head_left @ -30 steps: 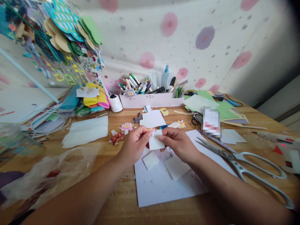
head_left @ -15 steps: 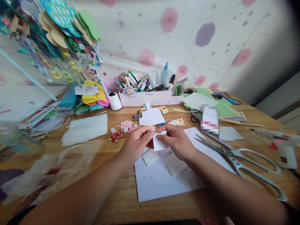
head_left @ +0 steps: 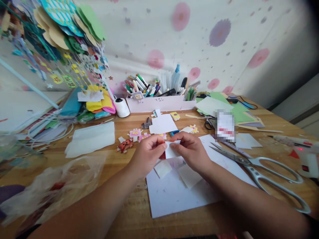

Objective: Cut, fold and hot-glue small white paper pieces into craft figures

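Wooden surface [head_left: 129, 212], spotty cloth [head_left: 156, 59] behind it, small white paper [head_left: 171, 151] up in my two hands.

From my far-off seat I see my left hand [head_left: 148, 154] pinch the paper's left edge, and my right hand [head_left: 193, 152] press a thumb on top, so the fingers [head_left: 181, 135] on both sides are almost together, with just the paper between. A red bit [head_left: 163, 156] peeks out by the left thumb; I can't tell if it is stuck on. Below, two white squares [head_left: 163, 168] lie on a big white sheet [head_left: 174, 204]. My guess is that the held piece is partway done. Farther back, the pink figures [head_left: 135, 133] look colored and cut out; the two squares look plain, so they seem not done yet.
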Tool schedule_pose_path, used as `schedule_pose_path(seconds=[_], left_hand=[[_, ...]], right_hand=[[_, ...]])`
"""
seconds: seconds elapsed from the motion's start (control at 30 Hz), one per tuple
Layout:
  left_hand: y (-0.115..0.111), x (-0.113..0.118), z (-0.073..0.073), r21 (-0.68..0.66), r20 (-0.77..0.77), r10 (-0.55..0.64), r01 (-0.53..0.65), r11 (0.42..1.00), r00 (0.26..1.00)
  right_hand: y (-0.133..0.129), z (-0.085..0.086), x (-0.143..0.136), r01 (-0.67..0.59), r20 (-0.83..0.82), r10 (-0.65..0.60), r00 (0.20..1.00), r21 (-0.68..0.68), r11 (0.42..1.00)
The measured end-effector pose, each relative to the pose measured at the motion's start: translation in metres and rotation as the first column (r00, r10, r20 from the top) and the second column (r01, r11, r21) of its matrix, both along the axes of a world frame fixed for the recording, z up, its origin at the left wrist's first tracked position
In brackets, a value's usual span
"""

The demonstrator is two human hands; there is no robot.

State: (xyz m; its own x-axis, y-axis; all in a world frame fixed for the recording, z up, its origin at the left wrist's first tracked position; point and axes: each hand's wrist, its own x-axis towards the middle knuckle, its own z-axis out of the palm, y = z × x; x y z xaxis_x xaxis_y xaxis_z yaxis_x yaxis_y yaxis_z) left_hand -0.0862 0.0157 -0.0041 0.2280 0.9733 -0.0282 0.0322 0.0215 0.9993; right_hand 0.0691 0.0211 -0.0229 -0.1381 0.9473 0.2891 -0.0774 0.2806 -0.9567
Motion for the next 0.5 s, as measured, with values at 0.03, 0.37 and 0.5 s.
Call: schedule_pose_path(seconds=[0.03, 0.37, 0.5], left_hand=[[-0.001, 0.0, 0.0, -0.036, 0.007, -0.01, 0.01, 0.999, 1.0], [-0.001, -0.001, -0.003, -0.215, 0.124, -0.083, 0.108, 0.971, 0.989], [0.0, -0.004, -0.003, -0.218, 0.253, -0.119, 0.176, 0.96, 0.96]], right_hand=[[0.0, -0.001, 0.0, 0.008, -0.005, -0.008, 1.0, 0.019, 1.0], [0.004, 0.003, 0.009, -0.066, 0.155, -0.004, 0.988, 0.442, 0.894], [0.005, 0.002, 0.012, -0.072, 0.126, 0.021, 0.992, 0.419, 0.905]])
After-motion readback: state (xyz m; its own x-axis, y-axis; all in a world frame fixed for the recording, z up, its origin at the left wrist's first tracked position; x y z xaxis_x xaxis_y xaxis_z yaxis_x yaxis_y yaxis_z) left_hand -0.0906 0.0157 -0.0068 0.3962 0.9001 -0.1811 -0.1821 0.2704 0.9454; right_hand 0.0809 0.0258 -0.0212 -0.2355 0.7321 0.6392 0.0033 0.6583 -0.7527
